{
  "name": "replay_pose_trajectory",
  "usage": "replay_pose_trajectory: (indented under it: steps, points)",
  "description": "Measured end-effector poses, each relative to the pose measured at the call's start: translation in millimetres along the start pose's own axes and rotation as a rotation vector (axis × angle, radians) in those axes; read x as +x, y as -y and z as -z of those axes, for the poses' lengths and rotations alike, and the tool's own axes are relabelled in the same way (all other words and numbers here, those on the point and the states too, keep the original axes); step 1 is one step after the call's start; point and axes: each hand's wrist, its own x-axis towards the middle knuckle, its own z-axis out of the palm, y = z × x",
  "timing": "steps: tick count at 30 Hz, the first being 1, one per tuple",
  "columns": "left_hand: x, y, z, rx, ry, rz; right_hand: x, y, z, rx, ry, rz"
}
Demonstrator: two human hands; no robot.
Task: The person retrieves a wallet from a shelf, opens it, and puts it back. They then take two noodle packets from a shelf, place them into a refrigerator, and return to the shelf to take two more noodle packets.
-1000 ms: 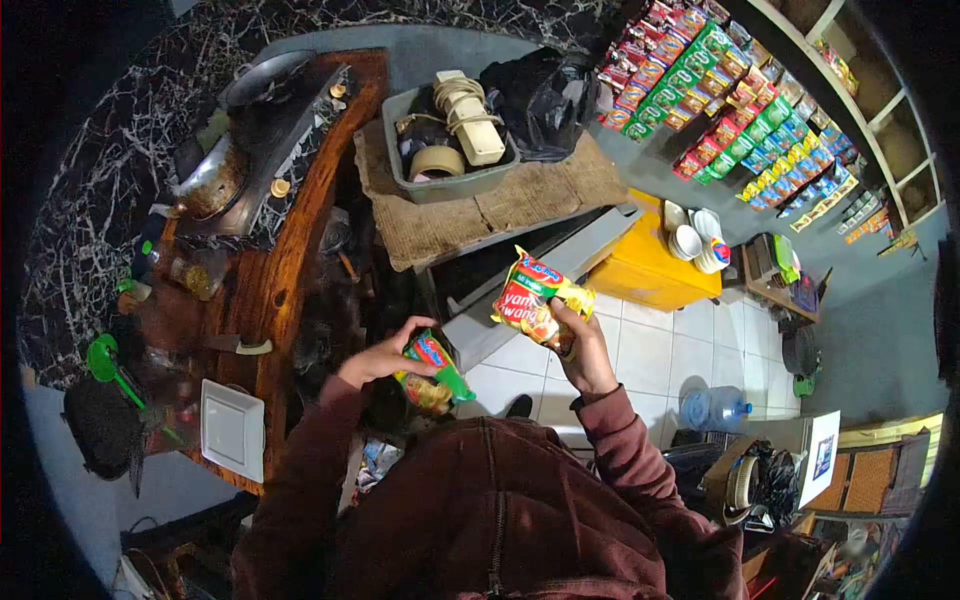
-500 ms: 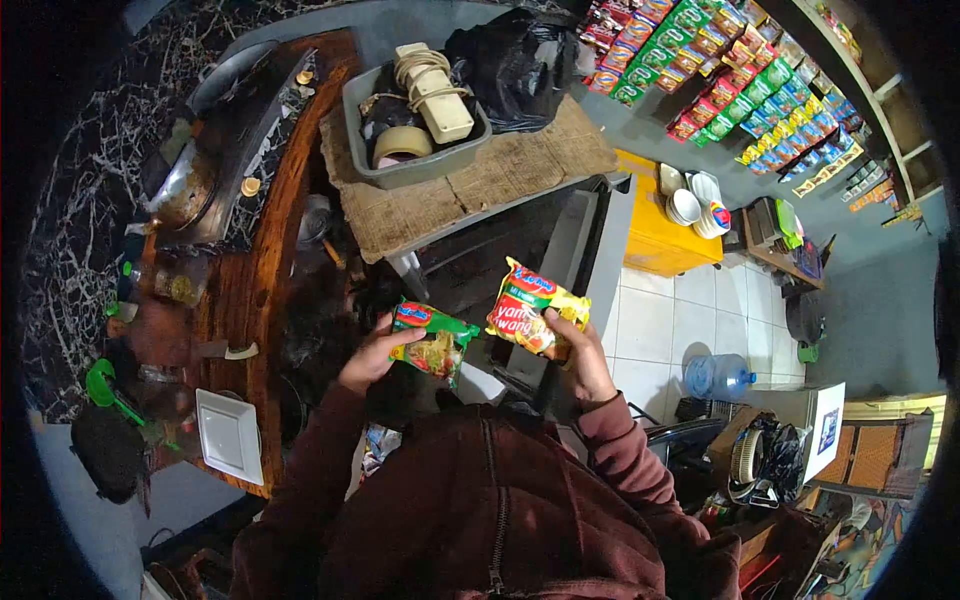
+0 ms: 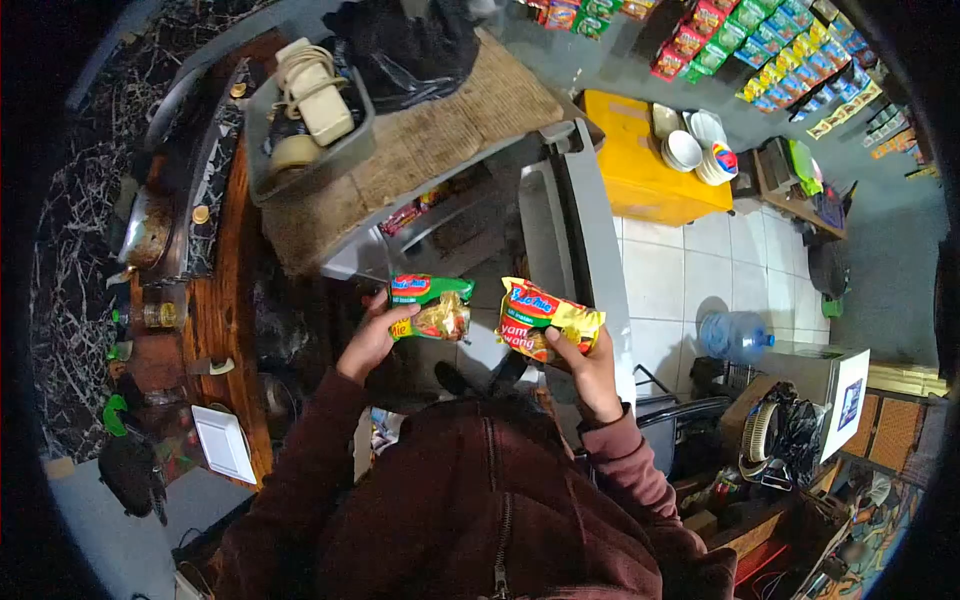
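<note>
Here the green noodle packet [image 3: 430, 306] sits in the grip of the left hand [image 3: 368, 340], fingers clenched on its left end, while the yellow noodle packet [image 3: 548, 318] is held by the right hand [image 3: 590, 362], thumb over its lower right corner. Both packets are sealed, as far as the picture shows, and both are held side by side, near each other but apart, in front of the person's chest above the tiled floor [image 3: 670, 280]. Judging from this, the picking-up is done for these two packets and neither has been set down or opened. Beyond them stands a grey shelf unit [image 3: 560, 200] with a woven mat [image 3: 440, 130] on top, carrying a grey tub [image 3: 300, 160] with tape and a coiled cord. A wooden table [image 3: 225, 300] runs to the left, a yellow cabinet [image 3: 640, 170] with stacked bowls [image 3: 700, 150] is to the right, and a water bottle [image 3: 735, 335] rests on the floor.
</note>
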Motion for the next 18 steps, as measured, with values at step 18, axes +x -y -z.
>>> replay_pose_trajectory:
  steps: [18]
  points:
    - [107,80,0,0.154,-0.241,0.067,89,-129,49,-0.005,0.059,-0.099]
